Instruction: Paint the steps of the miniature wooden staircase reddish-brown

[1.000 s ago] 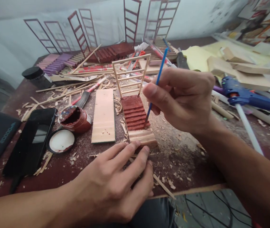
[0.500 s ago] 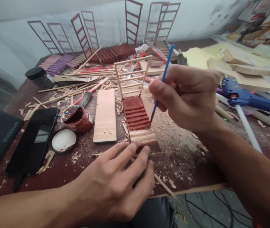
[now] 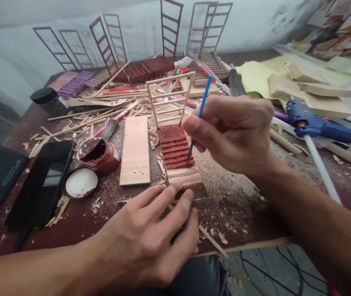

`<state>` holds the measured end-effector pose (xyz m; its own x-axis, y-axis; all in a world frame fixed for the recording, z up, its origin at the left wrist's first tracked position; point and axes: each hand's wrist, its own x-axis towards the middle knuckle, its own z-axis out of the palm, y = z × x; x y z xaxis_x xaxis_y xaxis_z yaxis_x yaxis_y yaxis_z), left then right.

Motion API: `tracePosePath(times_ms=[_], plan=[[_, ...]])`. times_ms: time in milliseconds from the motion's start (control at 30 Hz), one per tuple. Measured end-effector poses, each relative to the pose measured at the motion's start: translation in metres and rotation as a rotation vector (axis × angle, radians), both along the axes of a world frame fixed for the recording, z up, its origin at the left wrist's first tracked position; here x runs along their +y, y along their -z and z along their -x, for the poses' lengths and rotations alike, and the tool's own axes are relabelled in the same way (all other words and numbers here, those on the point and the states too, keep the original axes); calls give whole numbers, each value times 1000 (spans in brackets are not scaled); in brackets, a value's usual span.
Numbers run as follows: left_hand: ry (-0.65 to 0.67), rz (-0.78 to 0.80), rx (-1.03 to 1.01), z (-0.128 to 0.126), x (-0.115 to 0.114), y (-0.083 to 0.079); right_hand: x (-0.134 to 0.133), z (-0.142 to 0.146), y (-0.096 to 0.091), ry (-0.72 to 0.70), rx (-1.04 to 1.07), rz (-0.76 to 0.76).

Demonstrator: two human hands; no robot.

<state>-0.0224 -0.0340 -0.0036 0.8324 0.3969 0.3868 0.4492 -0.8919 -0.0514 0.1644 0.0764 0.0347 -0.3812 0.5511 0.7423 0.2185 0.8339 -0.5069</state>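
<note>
In my right hand (image 3: pixel 233 131) is a slim blue paintbrush (image 3: pixel 205 98), pinched between thumb and fingers. Its dark tip touches the lower right of a small ridged wooden chair model (image 3: pixel 175 142), whose upper ridges are coated dark red. Bare pale wood shows at the near end, and an unpainted ladder-like back (image 3: pixel 170 96) rises from the far end. My left hand (image 3: pixel 153 230) lies with fingers stretched and somewhat apart, fingertips against the model's near edge; its thumb is hidden. Left of the model stands an open jar of dark red paint (image 3: pixel 105 158).
A pale flat board (image 3: pixel 135 150) lies beside the model. At left are a white-lined lid (image 3: pixel 81 183), a phone (image 3: pixel 42 181) and a black-capped jar (image 3: pixel 48 100). A blue glue gun (image 3: pixel 323 123) rests at right. Shavings and sticks litter the table; painted ladder-backed pieces (image 3: pixel 172 31) stand behind.
My right hand and the paintbrush have shifted left, taking the brush tip inward from the model's right edge. The left hand stays at the near end.
</note>
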Motion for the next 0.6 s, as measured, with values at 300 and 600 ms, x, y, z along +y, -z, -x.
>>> tracePosePath(times_ms=[300,600], plan=[[1,-28,5,4,2,-2,13,1,1,-35,385,159],[-13,-71,18,5,3,-4,-10,42,-27,-95,279,101]])
